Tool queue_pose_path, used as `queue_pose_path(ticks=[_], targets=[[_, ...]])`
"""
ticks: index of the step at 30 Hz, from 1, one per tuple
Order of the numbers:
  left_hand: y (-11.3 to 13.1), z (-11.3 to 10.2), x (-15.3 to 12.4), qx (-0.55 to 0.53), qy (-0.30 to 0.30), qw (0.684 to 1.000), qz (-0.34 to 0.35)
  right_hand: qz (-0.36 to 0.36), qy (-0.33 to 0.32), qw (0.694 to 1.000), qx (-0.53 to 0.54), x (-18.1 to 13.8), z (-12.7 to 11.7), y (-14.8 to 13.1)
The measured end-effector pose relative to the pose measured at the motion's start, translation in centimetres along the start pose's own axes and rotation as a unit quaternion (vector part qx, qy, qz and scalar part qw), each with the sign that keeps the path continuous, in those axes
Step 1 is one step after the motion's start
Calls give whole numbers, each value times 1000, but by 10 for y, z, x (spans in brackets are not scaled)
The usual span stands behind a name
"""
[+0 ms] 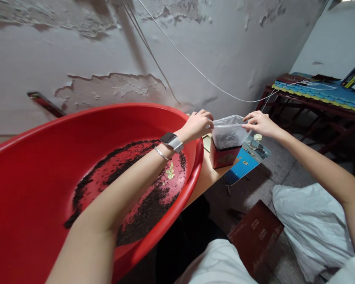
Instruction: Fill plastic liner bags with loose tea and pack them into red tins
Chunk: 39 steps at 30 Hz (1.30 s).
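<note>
Glossy red plastic basin (47, 157) by my arm, thin clear plastic bag (229, 128), rough peeling plaster wall (106, 59), matt white cloth (310, 225).

A single head-worn camera looks forward and down, tilted, close over the red basin (47, 165).

Bare forearms; the left wrist wears a smartwatch (169, 139) on a pale grey strap and a thin silver bracelet (161, 153).

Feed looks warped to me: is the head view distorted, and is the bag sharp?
Head view: wide-angle bend curves the red basin rim and tilts the wall; bag between left hand and right hand is fairly sharp, light soft and even.
</note>
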<state>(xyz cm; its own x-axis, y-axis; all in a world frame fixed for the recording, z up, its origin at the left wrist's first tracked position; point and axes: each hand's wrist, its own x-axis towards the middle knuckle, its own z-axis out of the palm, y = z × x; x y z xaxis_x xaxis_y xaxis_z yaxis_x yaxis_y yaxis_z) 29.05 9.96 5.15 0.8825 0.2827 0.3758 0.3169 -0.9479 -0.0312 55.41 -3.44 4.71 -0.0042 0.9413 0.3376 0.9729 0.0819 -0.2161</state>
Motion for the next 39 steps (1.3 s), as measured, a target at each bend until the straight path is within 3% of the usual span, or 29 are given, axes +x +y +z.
queue_pose_path(ticks=[4, 7, 11, 15, 18, 22, 25, 28, 30, 32, 35, 39], targets=[[0, -7, 0, -11, 27, 998, -53, 48, 45, 995, 79, -3, -1, -1], [2, -7, -2, -7, 38, 999, -18, 38, 89, 990, 99, -4, -2, -9], [7, 2, 3, 77, 0, 996, 45, -14, 76, 997, 10, 1, 2, -26], [10, 12, 13, 114, 15, 992, 58, -28, 35, 994, -98, 7, 9, -33], [7, 14, 14, 80, 56, 995, 31, -20, 39, 994, -98, 5, -1, -25], [-7, 11, 7, -52, 119, 990, -53, 7, 26, 1000, 0, -9, -27, -2], [-17, 12, 3, -125, 49, 990, -51, 43, -63, 995, 70, -20, -35, 17], [-18, 17, 5, -135, -46, 988, -52, 58, -128, 985, 102, -22, -26, 30], [-16, 18, 9, -163, -96, 978, -89, 57, -131, 979, 148, -16, -16, 34], [-15, 14, 16, -225, -139, 955, -135, 86, -86, 969, 215, -5, -9, 36], [-13, 4, 27, -338, -127, 910, -204, 155, 6, 952, 264, 20, -2, 30], [-11, -6, 38, -431, -90, 859, -262, 162, -68, 966, 191, 58, 8, 10]])
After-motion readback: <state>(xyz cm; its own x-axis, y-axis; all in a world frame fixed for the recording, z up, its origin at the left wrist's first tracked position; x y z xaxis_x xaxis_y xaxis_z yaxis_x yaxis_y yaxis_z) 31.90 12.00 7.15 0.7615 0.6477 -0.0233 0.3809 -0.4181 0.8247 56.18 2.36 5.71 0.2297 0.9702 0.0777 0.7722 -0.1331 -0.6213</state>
